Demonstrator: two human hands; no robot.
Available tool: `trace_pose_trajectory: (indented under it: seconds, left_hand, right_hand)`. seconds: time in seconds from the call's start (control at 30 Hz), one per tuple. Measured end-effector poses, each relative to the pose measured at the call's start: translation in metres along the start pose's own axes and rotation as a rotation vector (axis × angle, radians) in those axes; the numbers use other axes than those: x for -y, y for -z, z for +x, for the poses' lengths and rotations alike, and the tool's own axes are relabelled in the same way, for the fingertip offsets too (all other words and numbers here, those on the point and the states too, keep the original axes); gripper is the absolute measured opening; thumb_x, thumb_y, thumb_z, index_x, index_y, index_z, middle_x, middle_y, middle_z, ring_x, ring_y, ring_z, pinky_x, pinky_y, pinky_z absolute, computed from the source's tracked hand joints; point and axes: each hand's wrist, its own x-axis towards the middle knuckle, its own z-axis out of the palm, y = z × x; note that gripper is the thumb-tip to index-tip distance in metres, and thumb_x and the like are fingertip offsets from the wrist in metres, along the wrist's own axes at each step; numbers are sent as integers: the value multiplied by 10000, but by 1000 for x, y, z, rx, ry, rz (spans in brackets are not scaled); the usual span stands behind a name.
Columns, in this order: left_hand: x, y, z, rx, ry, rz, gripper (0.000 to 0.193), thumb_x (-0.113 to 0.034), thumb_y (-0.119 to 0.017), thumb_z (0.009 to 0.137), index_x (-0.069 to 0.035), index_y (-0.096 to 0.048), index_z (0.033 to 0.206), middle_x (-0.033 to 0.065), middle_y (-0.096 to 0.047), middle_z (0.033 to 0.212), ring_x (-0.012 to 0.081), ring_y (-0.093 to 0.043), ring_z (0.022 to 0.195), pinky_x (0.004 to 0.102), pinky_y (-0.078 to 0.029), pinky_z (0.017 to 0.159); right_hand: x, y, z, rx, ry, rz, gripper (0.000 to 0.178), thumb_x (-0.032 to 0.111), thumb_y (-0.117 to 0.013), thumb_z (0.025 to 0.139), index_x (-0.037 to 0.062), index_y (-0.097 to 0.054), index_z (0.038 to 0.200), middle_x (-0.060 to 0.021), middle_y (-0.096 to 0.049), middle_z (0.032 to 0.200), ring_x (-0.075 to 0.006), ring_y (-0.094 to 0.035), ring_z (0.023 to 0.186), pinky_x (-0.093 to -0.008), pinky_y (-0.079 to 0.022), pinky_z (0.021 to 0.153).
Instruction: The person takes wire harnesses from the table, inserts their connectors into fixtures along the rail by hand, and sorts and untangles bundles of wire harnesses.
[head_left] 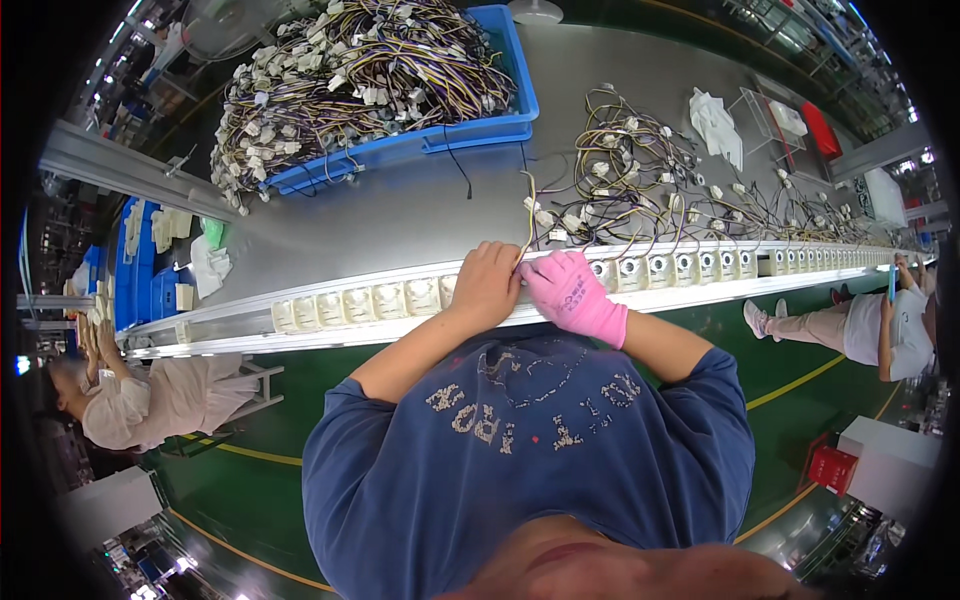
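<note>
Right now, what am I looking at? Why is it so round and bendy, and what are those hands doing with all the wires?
The camera sits on a person's head and looks down, so you see a blue shirt and two arms reaching forward. The lens is very wide, which bends straight edges into curves.

The left hand is bare. The right hand wears a pink glove. Both rest on the front edge of a long grey table, where a row of small white parts runs along a rail. Between the hands a thin wire comes up; exactly which fingers pinch it is hard to tell.

On the table lie loose wire bundles with white plugs, a blue bin heaped with more of them, and a white cloth. Other people sit at either side.
</note>
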Motion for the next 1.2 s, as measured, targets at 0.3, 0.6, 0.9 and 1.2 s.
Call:
trace_pose_trajectory:
  seconds: [0.3,0.6,0.9,1.2]
  left_hand:
    - [3,-6,-3,19,3,33,179,-85,-601,716,-34,-524,870,121,-486,885,306,-479,880,409,-372,747]
    - [-1,-9,0,-7,47,73,123,-102,-561,760,-49,-534,868,129,-498,865,319,-480,864,422,-362,726]
    - [0,-7,-2,64,90,105,187,-80,-591,725,-48,-547,904,119,-497,900,302,-479,906,401,-369,752]
    - [17,-4,5,112,-5,9,129,-119,-616,766,-40,-625,867,124,-543,849,298,-513,869,395,-430,763]
  right_hand:
    - [9,-1,2,-46,-131,106,220,174,-585,770,62,-584,959,-85,-508,848,-262,-507,806,-396,-363,717]
    - [6,2,5,-8,-93,132,222,184,-603,756,51,-581,933,-94,-499,835,-274,-504,798,-409,-370,727]
    - [-1,23,21,390,-128,201,226,189,-560,768,72,-586,960,-112,-545,931,-295,-524,926,-429,-393,782]
    - [-49,24,54,354,256,109,332,133,-571,765,69,-523,1088,-108,-546,861,-295,-532,890,-438,-367,878]
